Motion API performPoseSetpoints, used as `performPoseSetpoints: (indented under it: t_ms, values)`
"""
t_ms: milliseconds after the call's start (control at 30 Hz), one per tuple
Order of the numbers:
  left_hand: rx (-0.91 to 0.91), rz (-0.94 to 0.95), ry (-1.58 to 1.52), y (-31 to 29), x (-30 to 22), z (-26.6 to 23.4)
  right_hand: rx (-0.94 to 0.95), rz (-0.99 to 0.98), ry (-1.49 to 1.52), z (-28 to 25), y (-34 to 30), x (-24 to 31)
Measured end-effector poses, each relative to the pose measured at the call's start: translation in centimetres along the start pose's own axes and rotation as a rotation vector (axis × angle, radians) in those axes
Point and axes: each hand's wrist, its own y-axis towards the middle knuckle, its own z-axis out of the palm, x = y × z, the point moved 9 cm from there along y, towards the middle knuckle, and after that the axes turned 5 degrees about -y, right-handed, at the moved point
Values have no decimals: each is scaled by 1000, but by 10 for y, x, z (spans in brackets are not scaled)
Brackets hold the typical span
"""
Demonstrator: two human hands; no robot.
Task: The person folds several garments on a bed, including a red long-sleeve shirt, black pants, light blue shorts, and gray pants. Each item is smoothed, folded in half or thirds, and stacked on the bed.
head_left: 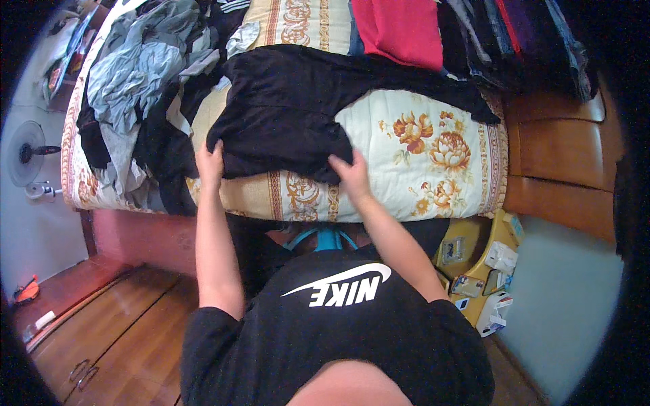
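Observation:
A black long-sleeved top [284, 111] lies spread across the bed in front of me, with one sleeve stretched out to the right. My left hand [210, 164] pinches its near left corner. At the near right corner, my right hand [352, 174] grips the cloth between thumb and fingers. The fabric between both hands lies fairly flat, with some wrinkles. Its far left part reaches toward a heap of clothes.
A loose heap of grey and black clothes [139, 81] covers the bed's left side. A red garment [399, 30] and several dark trousers [514, 34] lie at the far right. The flowered bedspread [420, 155] meets a wooden headboard [562, 142]. A fan [28, 152] stands left; a yellow shelf [484, 271] stands near right.

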Motion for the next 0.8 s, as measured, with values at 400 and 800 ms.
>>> performPoseSetpoints:
  t_ms: [400, 800]
  values:
    - [-150, 49, 727, 3, 48, 14, 755, 410, -1835, -79, 24, 109]
    - [-189, 58, 758, 6, 51, 21, -115, 176, -795, -264, 47, 104]
